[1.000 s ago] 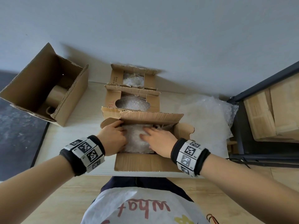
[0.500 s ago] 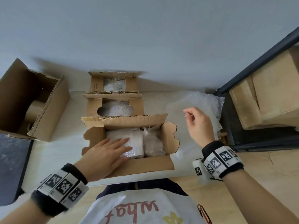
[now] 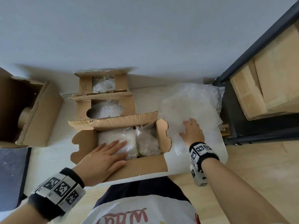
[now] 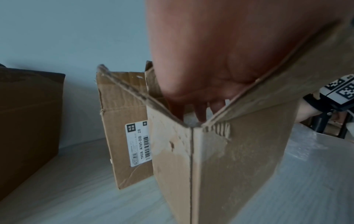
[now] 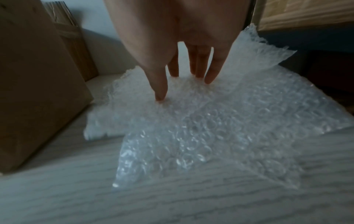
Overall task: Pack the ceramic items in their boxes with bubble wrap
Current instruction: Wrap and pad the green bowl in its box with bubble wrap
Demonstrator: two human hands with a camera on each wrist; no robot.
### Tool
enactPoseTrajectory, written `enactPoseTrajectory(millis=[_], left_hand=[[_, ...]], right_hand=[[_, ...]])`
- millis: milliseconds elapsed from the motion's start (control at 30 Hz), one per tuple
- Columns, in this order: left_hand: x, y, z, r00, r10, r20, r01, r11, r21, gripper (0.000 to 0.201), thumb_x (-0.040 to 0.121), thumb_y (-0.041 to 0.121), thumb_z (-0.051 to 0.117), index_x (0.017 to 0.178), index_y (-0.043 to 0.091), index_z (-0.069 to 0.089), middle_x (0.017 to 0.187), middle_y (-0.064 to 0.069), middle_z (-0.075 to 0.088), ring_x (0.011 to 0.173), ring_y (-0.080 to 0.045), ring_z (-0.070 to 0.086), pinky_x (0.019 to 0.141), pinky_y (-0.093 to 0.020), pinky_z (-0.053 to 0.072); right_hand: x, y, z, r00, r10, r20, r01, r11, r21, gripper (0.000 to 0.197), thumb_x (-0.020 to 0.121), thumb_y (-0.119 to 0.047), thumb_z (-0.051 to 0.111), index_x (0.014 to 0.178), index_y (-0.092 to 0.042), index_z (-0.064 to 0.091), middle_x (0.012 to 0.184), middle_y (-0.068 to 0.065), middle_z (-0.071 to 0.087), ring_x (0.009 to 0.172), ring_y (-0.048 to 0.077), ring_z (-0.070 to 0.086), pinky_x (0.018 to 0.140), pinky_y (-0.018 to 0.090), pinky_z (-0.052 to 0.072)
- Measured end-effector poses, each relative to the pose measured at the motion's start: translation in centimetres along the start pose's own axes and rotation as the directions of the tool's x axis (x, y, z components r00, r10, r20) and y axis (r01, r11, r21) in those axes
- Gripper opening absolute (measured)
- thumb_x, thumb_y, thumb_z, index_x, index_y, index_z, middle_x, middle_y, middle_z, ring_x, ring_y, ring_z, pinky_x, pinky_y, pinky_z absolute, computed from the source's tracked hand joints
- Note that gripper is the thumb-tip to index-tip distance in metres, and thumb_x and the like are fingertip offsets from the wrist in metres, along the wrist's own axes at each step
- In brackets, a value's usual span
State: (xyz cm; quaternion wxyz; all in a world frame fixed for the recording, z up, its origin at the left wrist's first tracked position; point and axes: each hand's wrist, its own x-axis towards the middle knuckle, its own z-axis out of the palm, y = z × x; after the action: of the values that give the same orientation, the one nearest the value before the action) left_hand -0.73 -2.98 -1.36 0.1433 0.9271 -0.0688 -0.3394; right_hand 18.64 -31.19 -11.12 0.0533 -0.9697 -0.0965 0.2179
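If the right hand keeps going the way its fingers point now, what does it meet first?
The right hand points down and away onto the loose bubble wrap sheet; its fingertips already seem to touch it, so that comes first, with the table beneath.

The left hand [image 3: 103, 159] lies flat on a wrapped bundle [image 3: 116, 138] inside the nearest box [image 3: 142, 165]. A second bundle [image 3: 147, 141] sits just right of it. Two more boxes [image 3: 127, 104] [image 3: 120, 81] line up beyond the fingertips. The right hand [image 3: 192, 131] rests on loose bubble wrap [image 3: 191, 102], right of the box.
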Motion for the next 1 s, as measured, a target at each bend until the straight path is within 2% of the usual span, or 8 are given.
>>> enactPoseTrajectory(millis=[233,367,433,533,667,767,900,1000], left_hand=[[0.2,-0.3,-0.6,1.0,-0.004,0.02,0.003,0.999,0.037,0.089,0.073,0.071,-0.022,0.143,0.047,0.028,0.149,0.026,-0.016,0.141,0.001,-0.015,0.115,-0.025,-0.004],[0.0,0.0,-1.3,0.999,-0.007,-0.049,0.009,0.998,0.054,0.101,0.067,0.074,-0.028,0.136,0.046,0.041,0.154,0.024,0.007,0.144,-0.003,0.006,0.115,-0.023,0.008],[-0.1,0.2,-1.7,0.994,-0.004,-0.105,0.003,1.0,-0.01,0.084,0.078,0.073,-0.011,0.13,0.044,0.048,0.152,0.022,0.019,0.142,-0.004,0.015,0.114,-0.023,0.017],[-0.4,0.9,-3.2,0.961,0.0,-0.278,-0.042,0.989,-0.144,0.035,0.094,0.047,0.042,0.123,0.036,0.059,0.145,0.014,0.041,0.132,-0.007,0.038,0.105,-0.025,0.034],[-0.5,3.0,-6.4,0.851,0.02,-0.525,-0.147,0.969,-0.2,0.027,0.088,0.028,0.062,0.115,0.022,0.068,0.128,0.006,0.059,0.113,-0.017,0.059,0.092,-0.037,0.05],[-0.2,5.1,-9.2,0.823,0.001,-0.569,-0.192,0.941,-0.277,0.048,0.086,0.051,0.05,0.123,0.022,0.062,0.128,0.008,0.059,0.114,-0.013,0.058,0.095,-0.03,0.047],[0.1,7.9,-12.7,0.889,-0.083,-0.45,-0.192,0.826,-0.531,0.107,0.056,0.085,0.054,0.147,0.039,0.021,0.143,0.012,0.041,0.121,-0.013,0.053,0.1,-0.025,0.041],[0.4,9.8,-14.4,0.87,-0.043,-0.492,-0.308,0.731,-0.608,0.114,0.051,0.075,0.07,0.146,0.038,0.021,0.144,0.016,0.041,0.129,-0.005,0.043,0.105,-0.028,0.039]], right_hand=[[0.3,1.3,-1.1,0.986,0.047,-0.162,-0.015,0.981,0.192,0.016,0.096,-0.019,0.05,0.103,-0.009,0.061,0.113,0.008,0.059,0.083,0.022,0.054,0.066,0.027,0.039],[-0.2,2.7,-4.0,0.944,0.215,-0.25,-0.052,0.846,0.531,0.02,0.094,-0.021,0.057,0.105,-0.005,0.063,0.105,0.011,0.067,0.094,0.028,0.062,0.075,0.031,0.047],[-0.7,3.1,-6.1,0.935,0.263,-0.239,-0.015,0.701,0.713,0.021,0.093,-0.018,0.058,0.107,-0.003,0.061,0.106,0.014,0.065,0.095,0.026,0.063,0.078,0.035,0.054],[-2.2,2.8,-10.0,0.93,0.288,-0.229,0.078,0.453,0.888,0.014,0.092,-0.012,0.059,0.104,-0.005,0.06,0.095,0.012,0.065,0.073,0.012,0.063,0.056,0.02,0.056],[-4.8,0.5,-15.1,0.935,0.273,-0.225,0.178,0.189,0.966,0.002,0.091,-0.016,0.061,0.09,-0.014,0.062,0.087,0.004,0.064,0.073,0.009,0.064,0.057,0.017,0.053],[-6.2,-2.0,-18.0,0.949,0.201,-0.243,0.24,0.042,0.97,0.006,0.091,-0.016,0.061,0.086,-0.013,0.06,0.072,-0.006,0.063,0.063,0.002,0.063,0.058,0.016,0.051],[-7.9,-6.0,-19.8,0.967,-0.027,-0.254,0.253,-0.041,0.967,0.011,0.093,-0.01,0.057,0.082,-0.008,0.054,0.071,-0.003,0.063,0.068,0.009,0.065,0.062,0.022,0.053],[-9.3,-9.0,-19.8,0.959,-0.106,-0.264,0.264,-0.012,0.965,0.009,0.092,-0.009,0.058,0.085,-0.004,0.054,0.072,0.0,0.065,0.071,0.011,0.066,0.064,0.024,0.054]])
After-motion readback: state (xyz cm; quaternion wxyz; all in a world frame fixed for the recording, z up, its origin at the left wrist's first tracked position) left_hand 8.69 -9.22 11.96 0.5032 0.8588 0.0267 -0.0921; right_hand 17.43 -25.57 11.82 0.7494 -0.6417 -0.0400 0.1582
